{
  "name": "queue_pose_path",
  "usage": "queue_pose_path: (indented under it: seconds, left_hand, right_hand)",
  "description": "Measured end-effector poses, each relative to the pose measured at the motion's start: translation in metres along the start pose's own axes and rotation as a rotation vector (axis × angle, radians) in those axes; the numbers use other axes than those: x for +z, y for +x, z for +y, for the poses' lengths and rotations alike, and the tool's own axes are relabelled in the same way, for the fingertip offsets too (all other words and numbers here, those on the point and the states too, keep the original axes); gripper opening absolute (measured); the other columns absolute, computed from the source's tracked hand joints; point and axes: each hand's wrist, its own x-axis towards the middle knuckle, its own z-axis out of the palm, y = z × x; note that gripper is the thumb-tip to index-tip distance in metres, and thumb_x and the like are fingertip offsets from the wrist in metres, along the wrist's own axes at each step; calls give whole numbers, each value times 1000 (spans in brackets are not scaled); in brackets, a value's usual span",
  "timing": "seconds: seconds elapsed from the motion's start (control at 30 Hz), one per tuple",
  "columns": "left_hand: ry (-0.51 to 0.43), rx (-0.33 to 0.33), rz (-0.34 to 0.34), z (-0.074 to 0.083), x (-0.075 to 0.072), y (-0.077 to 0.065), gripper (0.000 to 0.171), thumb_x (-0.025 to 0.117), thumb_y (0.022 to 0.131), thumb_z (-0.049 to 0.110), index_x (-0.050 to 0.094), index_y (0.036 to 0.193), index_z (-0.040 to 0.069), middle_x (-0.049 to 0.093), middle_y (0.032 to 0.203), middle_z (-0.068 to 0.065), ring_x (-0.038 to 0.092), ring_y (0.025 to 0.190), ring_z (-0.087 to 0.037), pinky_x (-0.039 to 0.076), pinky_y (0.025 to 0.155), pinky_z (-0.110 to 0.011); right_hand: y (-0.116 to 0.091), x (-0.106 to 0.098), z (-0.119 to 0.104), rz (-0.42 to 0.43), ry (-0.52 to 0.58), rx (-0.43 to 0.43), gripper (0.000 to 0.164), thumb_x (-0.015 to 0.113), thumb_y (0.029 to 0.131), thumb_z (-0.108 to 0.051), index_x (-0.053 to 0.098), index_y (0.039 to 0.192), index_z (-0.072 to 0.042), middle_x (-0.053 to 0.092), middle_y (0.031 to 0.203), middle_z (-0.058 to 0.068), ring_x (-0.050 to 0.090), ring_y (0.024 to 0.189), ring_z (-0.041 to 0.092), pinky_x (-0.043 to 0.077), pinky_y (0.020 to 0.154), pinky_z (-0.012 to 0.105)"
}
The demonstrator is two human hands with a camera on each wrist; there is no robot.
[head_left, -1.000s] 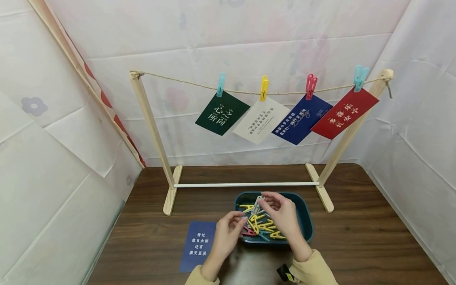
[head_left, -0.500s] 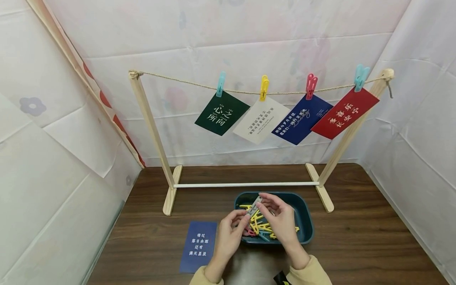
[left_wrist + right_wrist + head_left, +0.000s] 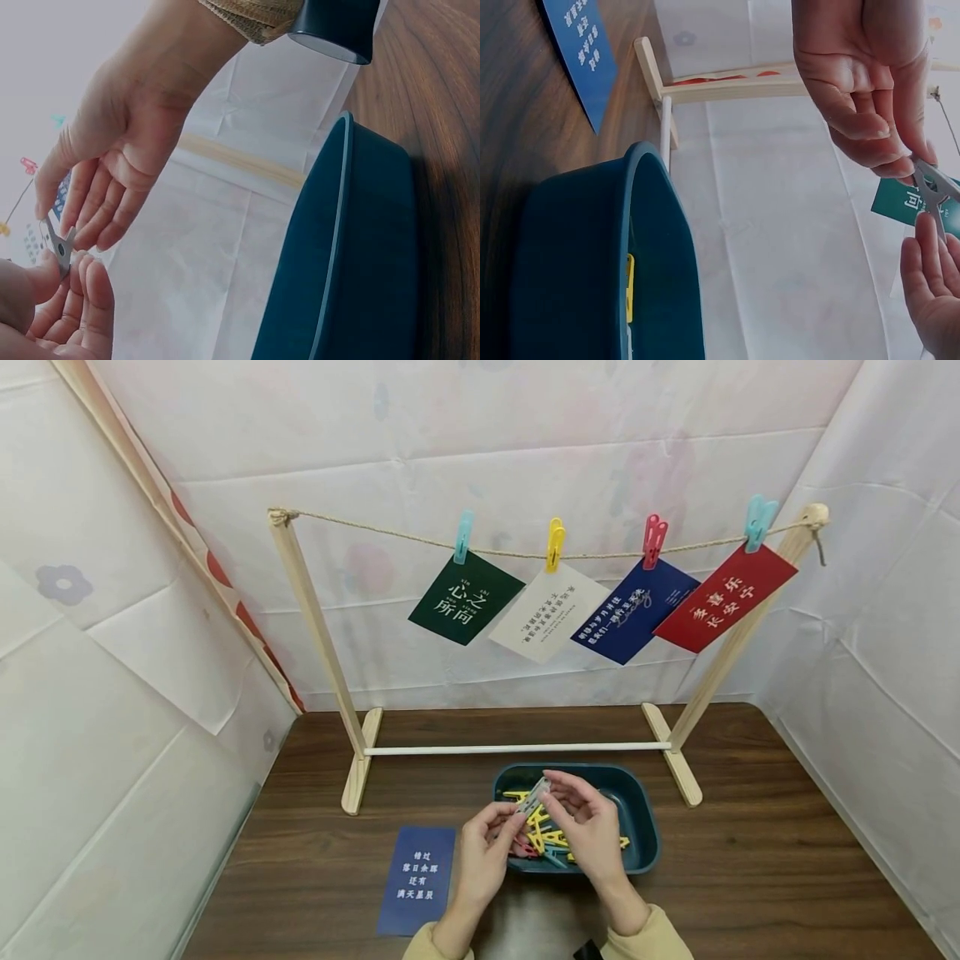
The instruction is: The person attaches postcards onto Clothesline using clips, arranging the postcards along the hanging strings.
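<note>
Over the tray, a grey clothespin point(image 3: 533, 797) is held up between the two hands. My left hand point(image 3: 483, 852) pinches its lower end between thumb and fingers. At the upper end, my right hand point(image 3: 592, 831) pinches it with thumb and fingertips. The left wrist view shows the grey clothespin point(image 3: 60, 247) from the side, its two legs spread at one end. Beneath the hands, a dark teal tray point(image 3: 641, 822) contains several yellow clothespins point(image 3: 553, 838), with pink and blue ones among them, partly hidden by the fingers.
A blue card point(image 3: 416, 881) lies left of the tray. Behind stands a wooden frame point(image 3: 318, 627) with a rope point(image 3: 375, 531). Clipped on it hang a green card point(image 3: 467, 599), a white card point(image 3: 550, 614), a blue card point(image 3: 633, 612) and a red card point(image 3: 726, 599).
The left hand has moved up and right to the grey clothespin and now pinches its lower end; earlier only the right hand held it. The clothespin has tilted further.
</note>
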Motion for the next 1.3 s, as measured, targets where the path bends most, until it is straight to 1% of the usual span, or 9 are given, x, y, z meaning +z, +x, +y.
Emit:
queue_pose_path:
  seconds: [0.17, 0.3, 0.4, 0.57, 0.73, 0.87, 0.97, 1.1, 1.3]
  left_hand:
    - [-5, -2, 4, 1, -2, 0, 18, 57, 94, 1, 59, 93, -17, 58, 75, -33, 59, 59, -4, 54, 52, -32]
    - [-1, -11, 2, 3, -5, 0, 17, 58, 93, 1, 59, 93, -16, 58, 74, -33, 60, 57, -7, 54, 51, -31]
    - [-11, -6, -5, 4, -7, 0, 15, 58, 93, -1, 59, 92, -17, 58, 73, -34, 60, 57, -7, 53, 50, -29]
    - [-32, 9, -15, 3, -10, 0, 15, 56, 92, -4, 57, 91, -19, 55, 73, -37, 59, 59, -4, 53, 52, -25]
    - [-27, 20, -3, 1, -11, -1, 13, 56, 91, -6, 57, 89, -19, 55, 71, -35, 58, 59, -6, 52, 51, -24]
    - [-16, 37, 6, 0, -12, -2, 10, 57, 90, -9, 57, 88, -18, 56, 70, -31, 58, 58, -8, 52, 50, -24]
    - [-16, 52, 5, -2, -12, -3, 8, 57, 89, -10, 57, 87, -18, 56, 69, -29, 58, 58, -8, 51, 50, -23]
    - [-30, 69, -2, -4, -12, -4, 7, 56, 89, -12, 57, 87, -18, 56, 69, -29, 57, 59, -5, 51, 50, -23]
    - [-44, 70, -9, -7, -12, -6, 9, 57, 90, -9, 57, 88, -19, 55, 70, -32, 57, 61, -3, 51, 51, -21]
  right_hand:
    - [-2, -2, 1, -28, 38, -17, 24, 62, 85, 13, 62, 109, 11, 63, 96, 23, 63, 84, 10, 53, 76, 23]
    - [-2, -3, -1, -63, 51, -27, 26, 62, 84, 15, 61, 110, 11, 63, 97, 22, 63, 84, 10, 52, 77, 23]
    - [0, -7, -2, -115, 34, 11, 28, 62, 84, 14, 60, 112, 11, 62, 101, 23, 62, 86, 10, 52, 77, 23]
    - [6, -14, -7, -226, -6, 82, 31, 66, 87, 3, 58, 115, 11, 62, 104, 23, 63, 91, 16, 52, 79, 24]
    - [11, -23, -8, -332, -19, 60, 32, 66, 89, -2, 57, 116, 13, 64, 101, 22, 63, 91, 18, 53, 78, 26]
    - [13, -26, -9, -383, -13, 64, 31, 66, 89, -2, 58, 115, 12, 65, 99, 21, 64, 90, 17, 53, 76, 27]
    - [13, -26, -9, -395, 2, 83, 31, 66, 89, -4, 58, 114, 12, 65, 99, 22, 64, 90, 18, 53, 76, 27]
    - [11, -24, -10, -374, 20, 98, 30, 67, 88, -5, 59, 111, 13, 65, 97, 20, 65, 88, 19, 54, 74, 27]
    - [6, -20, -10, -324, 48, 101, 23, 64, 86, 8, 60, 107, 14, 65, 95, 19, 63, 85, 10, 54, 73, 25]
